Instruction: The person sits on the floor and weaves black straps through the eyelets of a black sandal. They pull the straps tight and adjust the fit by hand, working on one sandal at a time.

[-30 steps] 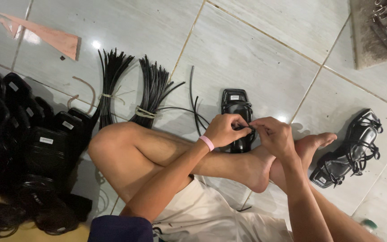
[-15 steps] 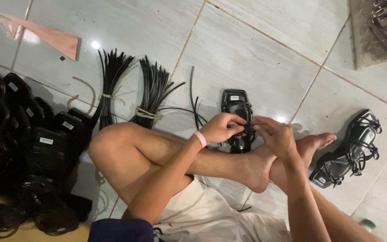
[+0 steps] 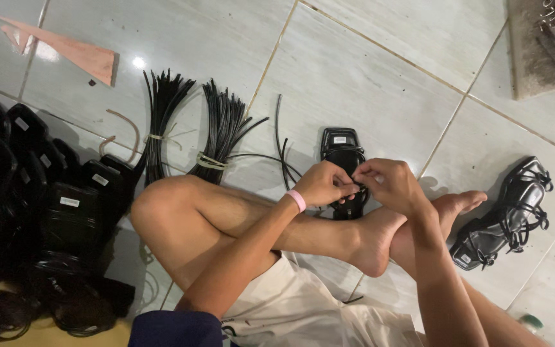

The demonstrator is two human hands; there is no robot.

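While person sits cross-legged on tiled floor (image 3: 367, 77), black sandal sole (image 3: 343, 154) lies flat just beyond shins, long axis running away from body, label end farthest. Left hand (image 3: 324, 184) and right hand (image 3: 390, 185) meet over its near half, fingertips pinched together on thin black strap there. Finished strappy sandal (image 3: 505, 222) lies right of foot; cord bundles (image 3: 220, 138) left.

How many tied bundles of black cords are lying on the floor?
2: one bundle left of the other bundle, both on the tiles beyond the knee. Loose cords lie beside them; more may be hidden.
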